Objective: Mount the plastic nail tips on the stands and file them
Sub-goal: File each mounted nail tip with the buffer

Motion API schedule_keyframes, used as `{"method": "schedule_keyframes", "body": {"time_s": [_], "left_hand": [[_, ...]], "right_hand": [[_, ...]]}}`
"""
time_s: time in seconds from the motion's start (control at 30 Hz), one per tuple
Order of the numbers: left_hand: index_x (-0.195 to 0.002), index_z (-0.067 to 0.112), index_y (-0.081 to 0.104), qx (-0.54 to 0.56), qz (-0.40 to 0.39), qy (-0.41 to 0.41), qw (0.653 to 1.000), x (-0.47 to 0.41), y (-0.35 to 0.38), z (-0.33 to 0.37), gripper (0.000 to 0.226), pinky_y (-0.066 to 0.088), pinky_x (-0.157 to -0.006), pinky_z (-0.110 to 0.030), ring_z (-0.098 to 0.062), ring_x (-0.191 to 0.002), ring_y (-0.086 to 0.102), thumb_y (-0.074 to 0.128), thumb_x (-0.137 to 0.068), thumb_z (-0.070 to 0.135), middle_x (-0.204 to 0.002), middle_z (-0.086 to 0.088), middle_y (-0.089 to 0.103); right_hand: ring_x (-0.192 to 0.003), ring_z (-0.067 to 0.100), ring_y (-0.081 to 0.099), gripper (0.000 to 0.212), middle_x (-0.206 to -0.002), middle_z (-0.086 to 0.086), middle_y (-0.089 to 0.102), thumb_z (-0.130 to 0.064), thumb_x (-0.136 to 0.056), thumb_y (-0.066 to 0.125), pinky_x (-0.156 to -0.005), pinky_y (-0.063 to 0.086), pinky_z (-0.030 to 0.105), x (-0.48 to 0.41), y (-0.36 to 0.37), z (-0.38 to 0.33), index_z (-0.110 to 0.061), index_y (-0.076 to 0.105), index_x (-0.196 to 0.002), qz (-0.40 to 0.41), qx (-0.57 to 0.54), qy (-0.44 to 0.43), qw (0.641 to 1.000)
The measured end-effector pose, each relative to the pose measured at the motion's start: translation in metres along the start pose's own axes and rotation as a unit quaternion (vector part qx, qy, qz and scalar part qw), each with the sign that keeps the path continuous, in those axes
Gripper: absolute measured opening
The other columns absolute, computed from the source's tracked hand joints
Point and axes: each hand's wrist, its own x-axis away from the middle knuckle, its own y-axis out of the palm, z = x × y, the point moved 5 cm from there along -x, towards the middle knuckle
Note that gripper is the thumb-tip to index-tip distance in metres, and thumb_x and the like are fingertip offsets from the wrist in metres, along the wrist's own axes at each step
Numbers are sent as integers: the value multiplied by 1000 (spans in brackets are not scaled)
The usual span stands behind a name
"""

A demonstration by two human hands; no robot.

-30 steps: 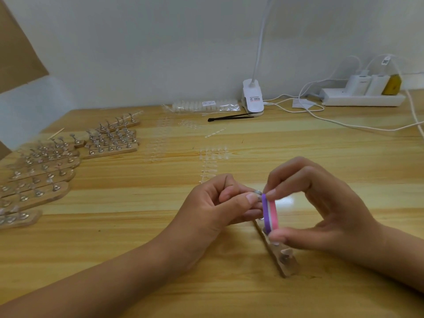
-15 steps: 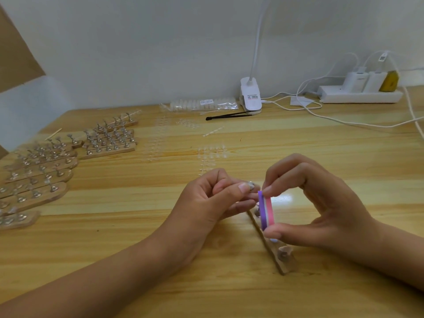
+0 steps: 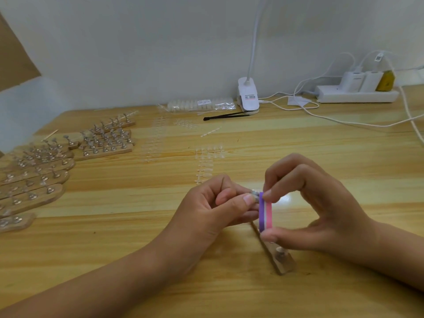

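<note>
The pale wooden table (image 3: 137,249) carries a large batch of flat wooden strips with small metal stands (image 3: 34,180) at the far left. Whether those already bear tips is too small to tell. Rows of clear plastic nail tips (image 3: 206,161) lie loose mid-table, unmounted, so I judge that much of the job is left.

Filing looks to be in hand on 1 narrow wooden strip with metal stands (image 3: 278,260), which lies on the table under both hands and runs toward the camera. 1 stand near its close end appears to carry a tip.

The left hand (image 3: 206,210) is curled, its thumb and forefinger pinching a small clear nail tip on its metal holder (image 3: 253,193) just above the strip's far end. The right hand (image 3: 321,203) arches over and grips a purple, white and pink striped filing block (image 3: 265,212), forefinger on top and thumb beneath. The block stands upright, its purple face touching the tip.
</note>
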Motion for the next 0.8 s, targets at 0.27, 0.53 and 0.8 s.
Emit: {"method": "schedule_keyframes", "body": {"time_s": [0.27, 0.53, 0.8], "left_hand": [[-62, 25, 50, -1, 2, -9, 1000, 0, 1, 0, 27, 56, -77, -24, -20, -86, 72, 71, -78, 23, -91, -8, 73], [-60, 26, 50, 9, 4, -19, 1000, 0, 0, -2, 27, 56, -77, -25, -19, -85, 72, 72, -77, 24, -89, -9, 73], [-62, 22, 48, 9, 11, -24, 1000, -2, 0, -3, 28, 56, -76, -26, -20, -83, 72, 73, -74, 23, -87, -10, 71]], "right_hand": [[-84, 20, 59, 32, -96, 6, 57, -31, -75, 80, -73, 49, 28, 0, -1, -1, -15, 59, -94, -1, 14, 7, 1000], [-85, 21, 59, 30, -97, 5, 56, -30, -77, 79, -73, 51, 32, -2, -3, 3, -15, 60, -95, -3, 8, 22, 1000], [-86, 22, 59, 29, -98, 6, 56, -27, -77, 79, -73, 52, 34, -3, -4, 5, -11, 62, -94, -1, 10, 28, 1000]]}}
